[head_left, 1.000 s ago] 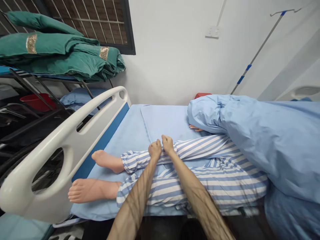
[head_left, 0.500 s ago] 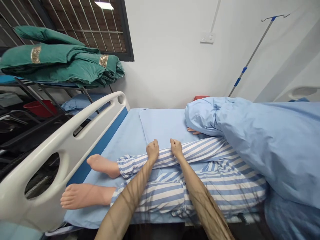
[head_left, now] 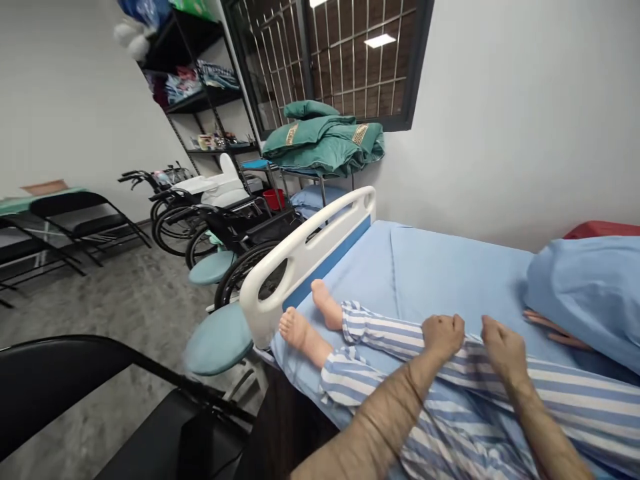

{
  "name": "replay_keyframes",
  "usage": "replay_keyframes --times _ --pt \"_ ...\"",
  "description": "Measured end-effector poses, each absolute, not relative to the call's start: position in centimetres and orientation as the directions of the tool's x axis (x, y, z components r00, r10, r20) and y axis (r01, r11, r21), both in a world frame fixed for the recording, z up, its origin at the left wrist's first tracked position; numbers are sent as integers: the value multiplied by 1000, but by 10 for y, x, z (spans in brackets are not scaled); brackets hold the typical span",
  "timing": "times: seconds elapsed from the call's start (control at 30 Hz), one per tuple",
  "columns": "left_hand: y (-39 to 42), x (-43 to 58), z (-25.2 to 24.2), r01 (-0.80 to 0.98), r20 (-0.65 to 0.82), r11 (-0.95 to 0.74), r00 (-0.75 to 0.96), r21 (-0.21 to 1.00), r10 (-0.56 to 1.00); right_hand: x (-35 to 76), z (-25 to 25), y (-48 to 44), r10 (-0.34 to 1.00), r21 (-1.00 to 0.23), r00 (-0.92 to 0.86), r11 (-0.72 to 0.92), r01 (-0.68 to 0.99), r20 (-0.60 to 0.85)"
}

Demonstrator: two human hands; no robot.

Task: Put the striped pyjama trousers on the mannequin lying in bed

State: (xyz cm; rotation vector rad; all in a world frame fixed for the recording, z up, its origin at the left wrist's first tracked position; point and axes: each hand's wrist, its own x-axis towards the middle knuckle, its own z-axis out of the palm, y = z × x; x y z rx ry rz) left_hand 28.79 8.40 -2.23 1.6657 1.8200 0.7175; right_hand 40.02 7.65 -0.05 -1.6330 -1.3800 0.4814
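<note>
My left hand (head_left: 444,335) is closed in a fist over the far leg of a figure lying on the bed, which looks like a care manikin. Beside it, a short gap to the right, my right hand (head_left: 503,347) is also a fist above the same leg. No object shows in either fist. Whether the knuckles press on the cloth I cannot tell. Blue-and-white striped trousers (head_left: 385,331) cover both legs, and the bare feet (head_left: 305,335) point toward the footboard. A light blue quilt (head_left: 590,287) is folded back over the upper body, with the manikin's hand (head_left: 555,328) poking out beneath.
The white footboard (head_left: 295,257) closes the bed's left end. Beyond it stand round blue-green stools (head_left: 220,340), wheelchairs (head_left: 245,233) and a rack with green bundles (head_left: 325,143). A black folding chair (head_left: 170,427) is near at lower left. Something red (head_left: 600,230) lies behind the quilt.
My view has swung left, bringing the stools, wheelchairs and chairs into sight and shifting the bed rightward. Both hands remain fists over the far leg, side by side.
</note>
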Motion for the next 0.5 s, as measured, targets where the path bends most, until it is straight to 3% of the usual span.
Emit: replay_keyframes --times 0.13,0.3,0.5 --pt "82 288 -20 750 5 46 -65 660 998 429 20 73 861 -796 355 90 599 365" --pt "82 285 -19 760 -34 55 -43 648 999 451 -4 71 858 -785 388 28 619 336" --pt "92 290 0 740 -36 63 -53 670 998 451 -16 71 854 -811 390 61 581 344"
